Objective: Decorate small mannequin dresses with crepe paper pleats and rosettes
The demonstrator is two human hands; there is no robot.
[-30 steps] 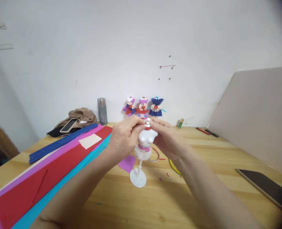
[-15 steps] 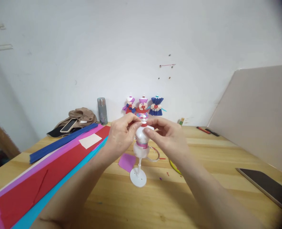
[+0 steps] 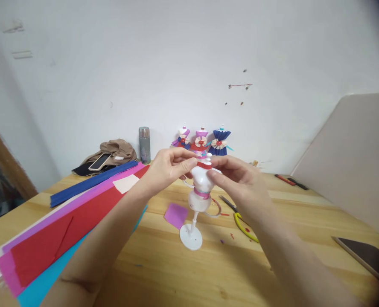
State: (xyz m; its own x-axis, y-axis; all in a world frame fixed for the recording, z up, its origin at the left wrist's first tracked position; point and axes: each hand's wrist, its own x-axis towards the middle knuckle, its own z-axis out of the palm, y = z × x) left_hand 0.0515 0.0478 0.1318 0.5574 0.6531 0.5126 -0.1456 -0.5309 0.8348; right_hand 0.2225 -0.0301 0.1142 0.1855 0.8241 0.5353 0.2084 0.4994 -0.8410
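A small white dress-form mannequin (image 3: 202, 181) stands on a round base (image 3: 191, 237) in front of me, leaning slightly, with a pink and teal band at its waist. At its neck lies a red strip (image 3: 204, 165). My left hand (image 3: 173, 165) pinches the strip's left end between thumb and fingertips. My right hand (image 3: 236, 172) has its thumb on the mannequin's shoulder and the fingers curled behind, mostly hidden. Behind the mannequin, a thin white ring (image 3: 215, 209) partly shows. Yellow-handled scissors (image 3: 244, 228) lie under my right wrist.
Dressed mannequins (image 3: 220, 143) stand by the wall, beside a grey flask (image 3: 144, 145). Coloured paper sheets (image 3: 45, 238) cover the left, with a phone (image 3: 100, 161) and cloth behind. A purple paper square (image 3: 176, 215) lies near the base. A dark tablet-like device (image 3: 365, 256) is at right.
My view has shifted a little, so most things appear further right. My left hand has drawn the red strip outward to the left of the neck. The scissors now show more fully.
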